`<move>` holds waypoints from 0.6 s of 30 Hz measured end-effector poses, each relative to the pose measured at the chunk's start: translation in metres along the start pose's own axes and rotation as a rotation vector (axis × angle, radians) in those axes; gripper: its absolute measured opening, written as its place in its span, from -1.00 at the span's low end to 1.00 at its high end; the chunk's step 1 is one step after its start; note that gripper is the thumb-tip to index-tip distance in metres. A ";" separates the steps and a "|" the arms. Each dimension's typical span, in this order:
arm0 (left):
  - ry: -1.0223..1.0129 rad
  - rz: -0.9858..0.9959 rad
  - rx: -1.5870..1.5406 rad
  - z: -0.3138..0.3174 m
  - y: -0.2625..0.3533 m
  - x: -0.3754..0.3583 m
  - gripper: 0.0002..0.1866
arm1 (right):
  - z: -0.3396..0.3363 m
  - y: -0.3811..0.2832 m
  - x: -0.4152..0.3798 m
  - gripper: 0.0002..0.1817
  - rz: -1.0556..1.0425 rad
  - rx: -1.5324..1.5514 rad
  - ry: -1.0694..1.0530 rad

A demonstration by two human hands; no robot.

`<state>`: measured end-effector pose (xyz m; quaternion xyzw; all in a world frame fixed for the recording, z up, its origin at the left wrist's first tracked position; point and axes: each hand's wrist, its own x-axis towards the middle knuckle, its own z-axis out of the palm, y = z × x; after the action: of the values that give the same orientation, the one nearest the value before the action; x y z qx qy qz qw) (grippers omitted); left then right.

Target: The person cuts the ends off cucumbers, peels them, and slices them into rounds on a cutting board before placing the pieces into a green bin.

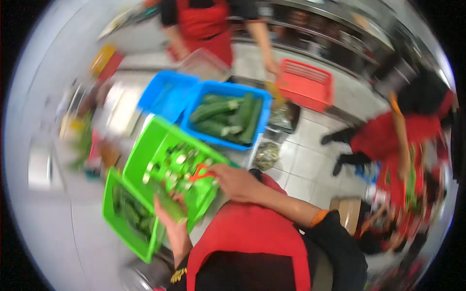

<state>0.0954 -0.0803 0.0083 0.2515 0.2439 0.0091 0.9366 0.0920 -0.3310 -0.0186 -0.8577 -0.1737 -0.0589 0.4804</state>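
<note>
My left hand [169, 216] is closed around a pale green cucumber [171, 204], held at a slant over the near side of a bright green basin [138, 150]. In my right hand [235, 182], closed too, is an orange-red peeler [199, 172], above the same basin; its blade is blurred. Whitish cut pieces [182, 159] and dark green scraps lie scattered on the basin floor. Behind it, a blue basin [266, 114] holds several whole dark green cucumbers [247, 116]. A second green basin [109, 208], lower left, contains more green cucumbers [131, 213].
An empty-looking blue container [165, 94] adjoins the blue basin. Across the table stands a person in a red apron [204, 26], one hand near a red crate [306, 85]. Another person [383, 133] is at the right. A filled bag [267, 155] sits beside the table.
</note>
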 end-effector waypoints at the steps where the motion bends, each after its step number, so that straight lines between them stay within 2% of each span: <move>1: -0.059 -0.010 0.248 0.018 -0.001 -0.014 -0.43 | -0.001 -0.007 0.008 -0.64 0.022 -0.019 -0.028; 3: -0.030 0.096 0.429 0.033 -0.004 -0.017 -0.44 | -0.012 -0.028 0.029 -0.70 -0.041 0.060 -0.009; 4: -0.059 0.096 0.405 0.038 -0.003 -0.017 -0.46 | -0.014 -0.041 0.042 -0.70 -0.094 0.088 -0.082; 7: -0.194 0.153 0.363 0.059 -0.002 -0.024 -0.49 | -0.022 -0.076 0.075 -0.74 -0.127 0.137 -0.051; 9: -0.314 0.228 0.451 0.061 0.002 -0.026 -0.27 | -0.022 -0.093 0.092 -0.76 -0.276 0.123 0.066; 12: -0.357 0.390 0.495 0.067 0.003 -0.029 -0.20 | -0.015 -0.112 0.106 -0.76 -0.344 0.125 0.055; 16: -0.314 0.589 0.572 0.069 0.009 -0.026 -0.20 | -0.001 -0.123 0.114 -0.78 -0.350 0.087 0.035; 18: -0.299 0.627 0.623 0.065 0.012 -0.025 -0.20 | 0.004 -0.124 0.119 -0.79 -0.352 0.073 0.034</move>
<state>0.1047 -0.1033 0.0743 0.5808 0.0098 0.1816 0.7935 0.1584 -0.2401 0.1109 -0.7948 -0.3149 -0.1501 0.4965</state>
